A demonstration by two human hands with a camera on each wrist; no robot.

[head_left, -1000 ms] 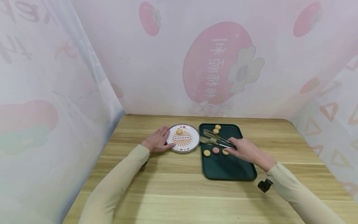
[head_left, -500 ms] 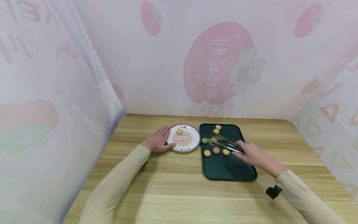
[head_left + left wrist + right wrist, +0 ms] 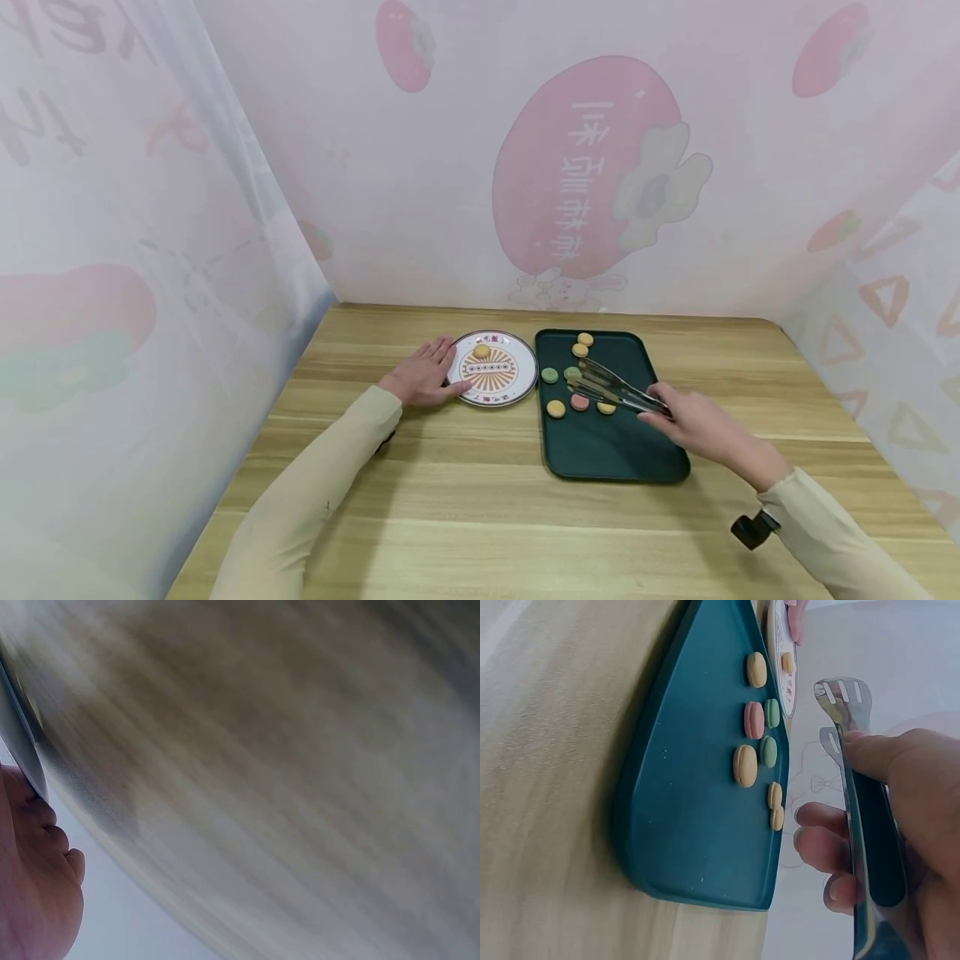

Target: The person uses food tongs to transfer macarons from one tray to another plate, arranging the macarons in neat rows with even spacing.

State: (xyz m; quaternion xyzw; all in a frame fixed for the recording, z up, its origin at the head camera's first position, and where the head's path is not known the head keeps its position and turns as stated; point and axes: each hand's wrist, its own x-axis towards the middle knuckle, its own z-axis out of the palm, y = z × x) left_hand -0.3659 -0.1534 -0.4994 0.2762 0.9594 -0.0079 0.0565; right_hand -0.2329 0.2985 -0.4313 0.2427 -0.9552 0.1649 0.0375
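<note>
In the head view my right hand (image 3: 701, 423) holds metal tongs (image 3: 618, 390) above a dark green tray (image 3: 615, 454). The tongs' ends stand apart with nothing between them, as the right wrist view also shows. Beneath them lie a pink macaron (image 3: 754, 720), green macarons (image 3: 772, 713) and yellow ones (image 3: 745, 766). My left hand (image 3: 423, 375) rests at the left rim of a round white plate (image 3: 517, 379), fingers straight and thumb over its edge. One yellow macaron (image 3: 482, 352) sits on the plate. The left wrist view shows only part of the hand (image 3: 45, 870) and blurred wood.
The wooden table (image 3: 480, 517) carries the plate and the tray side by side. A printed curtain wall (image 3: 450, 208) closes off the back, with more cloth at the left and right. Two yellow macarons (image 3: 582, 345) lie near the tray's far edge.
My right hand has drawn the tongs to the right and towards me, away from the plate, uncovering the green macarons. My left hand and the plate have stayed put.
</note>
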